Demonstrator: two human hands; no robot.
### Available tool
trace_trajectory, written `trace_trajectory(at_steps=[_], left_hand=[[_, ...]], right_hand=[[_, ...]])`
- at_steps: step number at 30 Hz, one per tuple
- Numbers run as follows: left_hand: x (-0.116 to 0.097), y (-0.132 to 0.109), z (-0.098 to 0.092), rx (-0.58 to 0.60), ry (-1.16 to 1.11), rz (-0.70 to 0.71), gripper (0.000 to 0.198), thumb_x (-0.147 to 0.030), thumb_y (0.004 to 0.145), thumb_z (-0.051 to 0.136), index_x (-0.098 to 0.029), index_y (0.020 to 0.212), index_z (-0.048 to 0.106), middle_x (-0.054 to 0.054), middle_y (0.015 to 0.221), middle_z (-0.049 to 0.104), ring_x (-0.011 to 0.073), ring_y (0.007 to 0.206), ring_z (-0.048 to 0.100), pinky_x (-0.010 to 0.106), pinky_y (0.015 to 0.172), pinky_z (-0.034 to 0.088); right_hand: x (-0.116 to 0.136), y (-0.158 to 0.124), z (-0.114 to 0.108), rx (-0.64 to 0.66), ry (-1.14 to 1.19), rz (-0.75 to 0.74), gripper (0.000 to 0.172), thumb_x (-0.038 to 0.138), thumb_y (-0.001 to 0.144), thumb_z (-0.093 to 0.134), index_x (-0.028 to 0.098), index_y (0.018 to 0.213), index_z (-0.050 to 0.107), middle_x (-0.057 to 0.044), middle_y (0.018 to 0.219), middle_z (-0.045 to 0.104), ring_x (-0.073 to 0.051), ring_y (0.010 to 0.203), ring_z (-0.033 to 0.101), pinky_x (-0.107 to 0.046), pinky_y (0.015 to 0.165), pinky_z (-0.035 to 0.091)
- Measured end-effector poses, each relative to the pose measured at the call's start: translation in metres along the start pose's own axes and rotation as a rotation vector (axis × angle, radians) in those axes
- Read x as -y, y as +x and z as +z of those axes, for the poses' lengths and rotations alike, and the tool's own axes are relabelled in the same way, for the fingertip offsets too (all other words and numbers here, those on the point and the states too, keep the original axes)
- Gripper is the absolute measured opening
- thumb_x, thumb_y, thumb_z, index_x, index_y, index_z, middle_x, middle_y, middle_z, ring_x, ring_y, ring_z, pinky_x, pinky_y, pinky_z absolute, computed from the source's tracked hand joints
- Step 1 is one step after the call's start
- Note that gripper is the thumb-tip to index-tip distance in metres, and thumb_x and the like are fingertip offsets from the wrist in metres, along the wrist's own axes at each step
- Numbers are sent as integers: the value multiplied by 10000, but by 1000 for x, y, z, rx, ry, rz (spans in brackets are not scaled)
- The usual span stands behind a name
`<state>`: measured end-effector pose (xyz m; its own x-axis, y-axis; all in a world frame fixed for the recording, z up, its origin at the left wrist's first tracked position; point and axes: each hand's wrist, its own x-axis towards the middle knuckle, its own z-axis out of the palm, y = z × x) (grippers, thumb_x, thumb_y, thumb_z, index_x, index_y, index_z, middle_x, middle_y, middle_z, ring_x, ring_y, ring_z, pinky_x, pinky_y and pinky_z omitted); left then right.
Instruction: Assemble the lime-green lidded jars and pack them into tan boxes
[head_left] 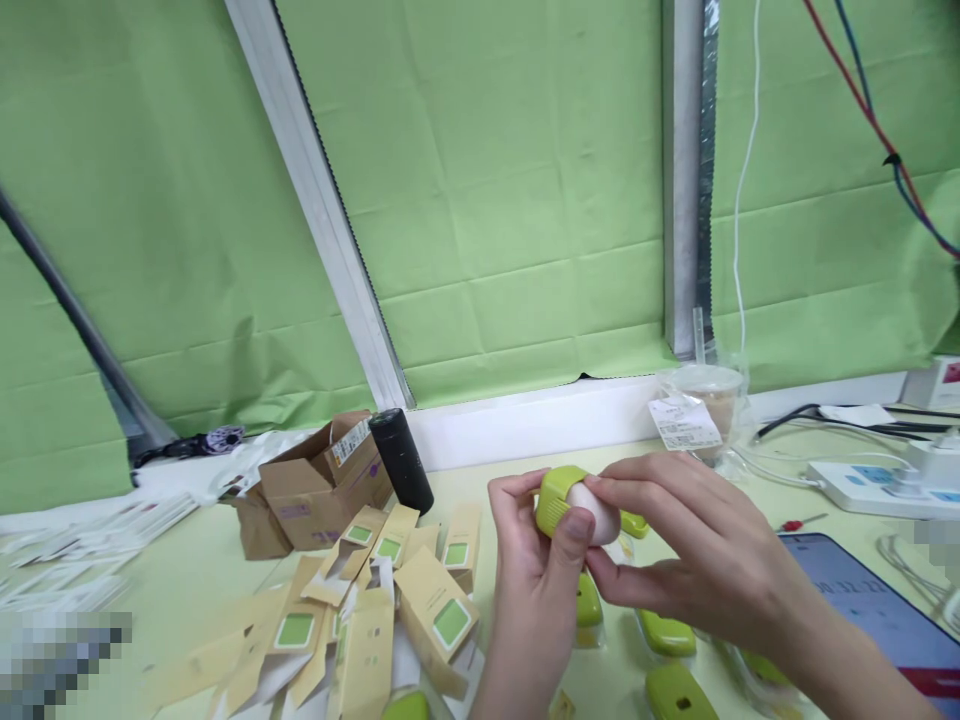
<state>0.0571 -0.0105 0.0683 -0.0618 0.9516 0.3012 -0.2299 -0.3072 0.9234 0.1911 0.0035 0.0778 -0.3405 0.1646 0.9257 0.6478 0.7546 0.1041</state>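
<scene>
Head camera: just below and right of the frame's centre, a rounded white piece [600, 518] sits partly within a lime-green cover [556, 497], held up over the tabletop [180, 560]. The left hand [525, 575] is curled around the cover, its thumb pressing near the seam; the right hand [697, 555] pinches the white piece between thumb and fingers. Both look light enough for fingertip holding. The white shell is probably stiff and smooth, so somewhat slippery on its curve; the cover, with its fine ribs, may have a little give and offers better purchase. The cover's side walls and the white piece's rounded flanks seem the best holds, keeping fingers off the seam.

Room is tightest underneath: green cases [666, 635] lie at lower centre-right, and opened cartons [435, 610] crowd the lower left, with flaps that could snag. A dark-edged tablet [862, 600] lies beneath the right forearm at lower right. Upward there is more space, with green sheeting [517, 200] well behind the hands.
</scene>
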Motion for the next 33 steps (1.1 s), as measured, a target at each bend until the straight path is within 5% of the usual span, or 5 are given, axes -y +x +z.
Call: trace_trajectory(at_steps=[5,10,19,27,33], left_hand=[[-6,1,1,162,-54,-232,354,-492,823,530,-234,1056,462,-14,769,531,106,637,483,212,610,392],[-6,5,2,229,-197,-272,237,-367,883,457,-158,899,568,26,803,521,131,738,488,206,623,406],[2,12,-3,245,-358,-277,310,-395,892,410,-170,1070,527,34,826,576,123,612,539,276,593,484],[-7,10,-10,311,-318,-304,312,-375,871,434,-230,1143,483,55,963,572,144,673,587,268,537,510],[-9,11,-12,297,-241,-321,278,-254,829,422,-179,1061,553,53,876,576,135,652,555,187,444,440]], right_hand=[[-1,1,3,-13,146,91,342,79,581,553,183,904,513,-53,755,610,-191,675,566,-319,588,485],[-8,0,11,37,346,200,360,104,540,526,199,886,511,-7,730,573,-151,611,511,-284,541,442],[-13,-3,8,-85,667,480,328,139,709,596,210,1025,542,-59,940,631,-196,856,608,-295,715,521],[-6,6,1,64,398,145,403,69,688,584,228,1053,527,-34,982,655,-182,875,605,-319,752,483],[-3,4,1,105,339,84,470,20,610,533,233,1029,541,-45,964,655,-195,843,617,-325,705,495]])
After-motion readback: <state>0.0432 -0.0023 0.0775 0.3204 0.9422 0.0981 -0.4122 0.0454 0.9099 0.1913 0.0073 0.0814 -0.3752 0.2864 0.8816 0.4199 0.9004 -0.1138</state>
